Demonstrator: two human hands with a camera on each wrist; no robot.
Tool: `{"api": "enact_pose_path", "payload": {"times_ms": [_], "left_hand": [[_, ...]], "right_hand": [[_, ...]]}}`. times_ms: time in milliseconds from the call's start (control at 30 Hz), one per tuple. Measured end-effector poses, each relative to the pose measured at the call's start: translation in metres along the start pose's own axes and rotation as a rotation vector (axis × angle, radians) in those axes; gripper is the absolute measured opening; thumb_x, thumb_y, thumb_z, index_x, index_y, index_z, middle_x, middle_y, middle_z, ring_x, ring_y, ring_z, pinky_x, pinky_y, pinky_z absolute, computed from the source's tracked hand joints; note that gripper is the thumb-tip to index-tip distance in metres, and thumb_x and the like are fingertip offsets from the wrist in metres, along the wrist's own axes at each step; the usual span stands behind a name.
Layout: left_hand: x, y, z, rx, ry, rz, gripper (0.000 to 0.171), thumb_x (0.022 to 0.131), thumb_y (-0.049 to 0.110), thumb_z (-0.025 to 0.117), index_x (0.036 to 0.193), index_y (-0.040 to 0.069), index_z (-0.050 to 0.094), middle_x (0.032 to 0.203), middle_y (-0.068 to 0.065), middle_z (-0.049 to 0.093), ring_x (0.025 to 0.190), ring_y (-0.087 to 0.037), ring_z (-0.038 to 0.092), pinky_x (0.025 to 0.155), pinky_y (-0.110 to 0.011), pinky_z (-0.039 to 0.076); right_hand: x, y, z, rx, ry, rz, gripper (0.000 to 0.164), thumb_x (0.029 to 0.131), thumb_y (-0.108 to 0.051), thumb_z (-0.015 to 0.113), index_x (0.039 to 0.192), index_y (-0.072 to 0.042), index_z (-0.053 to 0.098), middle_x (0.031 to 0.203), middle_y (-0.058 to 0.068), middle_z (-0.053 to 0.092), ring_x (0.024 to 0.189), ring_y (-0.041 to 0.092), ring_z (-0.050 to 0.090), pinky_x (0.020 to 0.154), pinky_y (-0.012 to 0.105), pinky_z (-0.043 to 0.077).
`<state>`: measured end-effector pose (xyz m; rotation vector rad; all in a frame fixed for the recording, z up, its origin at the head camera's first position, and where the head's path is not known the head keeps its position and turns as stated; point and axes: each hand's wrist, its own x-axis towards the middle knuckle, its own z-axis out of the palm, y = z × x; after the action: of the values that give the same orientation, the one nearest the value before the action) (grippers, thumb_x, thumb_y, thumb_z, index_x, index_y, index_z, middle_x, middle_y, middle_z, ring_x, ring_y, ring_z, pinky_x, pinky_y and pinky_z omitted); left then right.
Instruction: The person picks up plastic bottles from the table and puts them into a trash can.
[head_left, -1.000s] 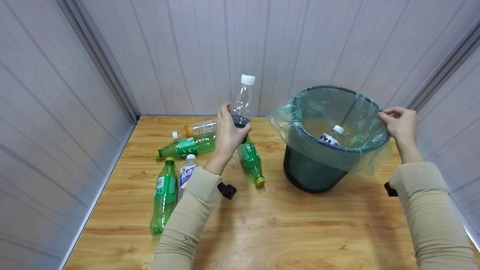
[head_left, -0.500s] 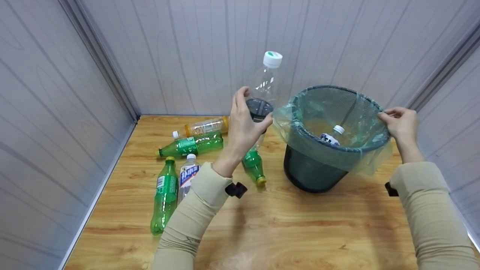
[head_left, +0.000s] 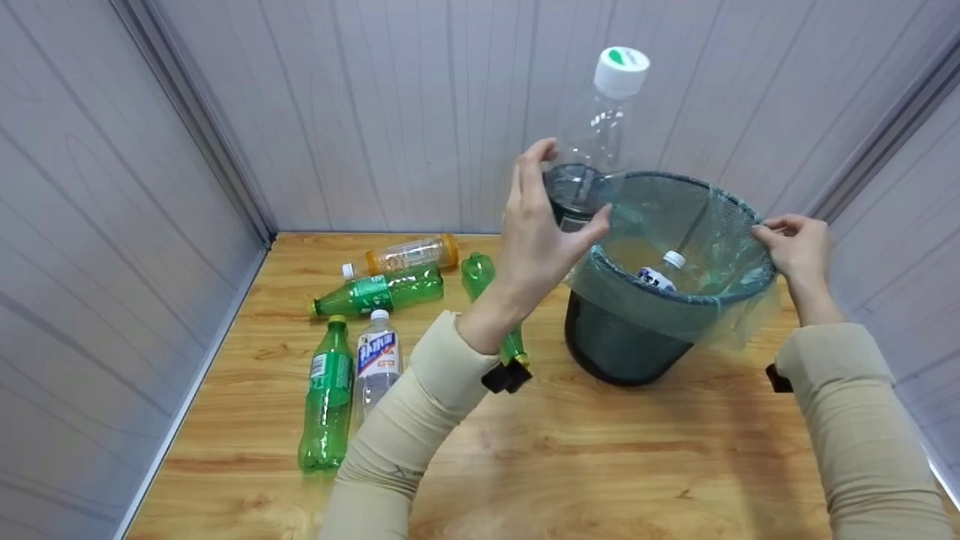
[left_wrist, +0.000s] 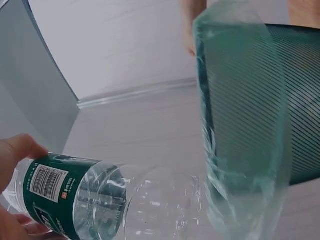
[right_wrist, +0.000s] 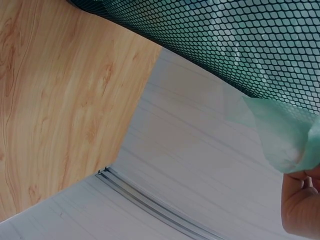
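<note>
My left hand (head_left: pixel 536 236) grips a clear plastic bottle (head_left: pixel 598 139) with a white cap and dark green label (left_wrist: pixel 55 195), held upright in the head view. It is raised at the left rim of a dark mesh waste bin (head_left: pixel 622 341), overlapping that rim. A thin green plastic bag (head_left: pixel 649 292) lines the bin and folds over its edge. On the far right of the rim, my right hand (head_left: pixel 801 251) pinches the bag; in the right wrist view the bag's edge (right_wrist: pixel 282 140) hangs at the fingers. Inside the bin lies a white-capped bottle (head_left: pixel 660 277).
Left on the wooden table (head_left: pixel 585 465) lie an orange-and-clear bottle (head_left: pixel 409 255), a green bottle (head_left: pixel 386 289), another green bottle (head_left: pixel 328 397) and a clear bottle with a blue-white label (head_left: pixel 377 360). A third green bottle (head_left: pixel 478 274) lies partly behind my left forearm. Pale panels surround the table.
My left hand has carried the clear bottle up and to the right, from above the lying bottles to the bin's left rim. The right hand has stayed at the rim.
</note>
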<state>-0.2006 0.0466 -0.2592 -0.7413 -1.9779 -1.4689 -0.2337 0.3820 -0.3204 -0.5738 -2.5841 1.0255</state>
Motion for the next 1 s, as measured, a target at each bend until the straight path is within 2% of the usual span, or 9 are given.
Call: {"api": "enact_pose_path", "payload": {"times_ms": [200,367,633,867,1000], "left_hand": [[0.003,0.012,0.017,-0.034,-0.014,0.061,0.072,0.07,0.014,0.073,0.124,-0.001,0.029,0.117,-0.015,0.04,0.102,-0.02,0.046,0.083,-0.017,0.041],[0.006,0.016,0.037,-0.059,-0.022,0.079,0.071,0.071,0.015,0.072,0.124,-0.001,0.027,0.116,-0.015,0.04,0.1,-0.018,0.047,0.08,-0.015,0.041],[0.011,0.012,0.071,-0.028,-0.074,-0.007,0.073,0.073,0.021,0.071,0.125,0.004,0.024,0.117,-0.012,0.039,0.099,-0.013,0.047,0.082,-0.013,0.039],[0.012,0.004,0.096,-0.005,-0.066,-0.02,0.072,0.072,0.022,0.071,0.124,0.004,0.024,0.116,-0.011,0.038,0.099,-0.014,0.047,0.082,-0.012,0.038],[0.01,-0.001,0.11,-0.003,-0.057,-0.04,0.071,0.072,0.021,0.072,0.123,0.002,0.025,0.116,-0.012,0.039,0.095,-0.014,0.049,0.078,-0.011,0.04]], "right_hand": [[0.0,0.0,0.001,-0.005,0.008,-0.004,0.036,0.086,-0.027,0.055,0.105,0.003,0.058,0.074,-0.009,0.048,0.063,0.003,0.043,0.051,0.016,0.038],[0.0,0.0,0.002,0.002,0.001,0.0,0.037,0.086,-0.028,0.055,0.106,0.003,0.058,0.079,-0.005,0.049,0.065,0.005,0.043,0.051,0.017,0.039],[0.0,-0.001,0.002,0.002,0.009,0.001,0.036,0.086,-0.027,0.055,0.105,0.003,0.058,0.076,-0.008,0.048,0.064,0.004,0.044,0.051,0.017,0.038],[0.002,-0.001,0.002,0.044,0.013,0.015,0.031,0.084,-0.025,0.058,0.098,0.003,0.06,0.064,-0.015,0.046,0.055,0.001,0.043,0.046,0.016,0.039],[0.001,-0.002,0.003,0.04,0.011,0.012,0.03,0.085,-0.023,0.058,0.099,0.004,0.06,0.064,-0.015,0.047,0.057,0.001,0.044,0.048,0.015,0.04]]}}
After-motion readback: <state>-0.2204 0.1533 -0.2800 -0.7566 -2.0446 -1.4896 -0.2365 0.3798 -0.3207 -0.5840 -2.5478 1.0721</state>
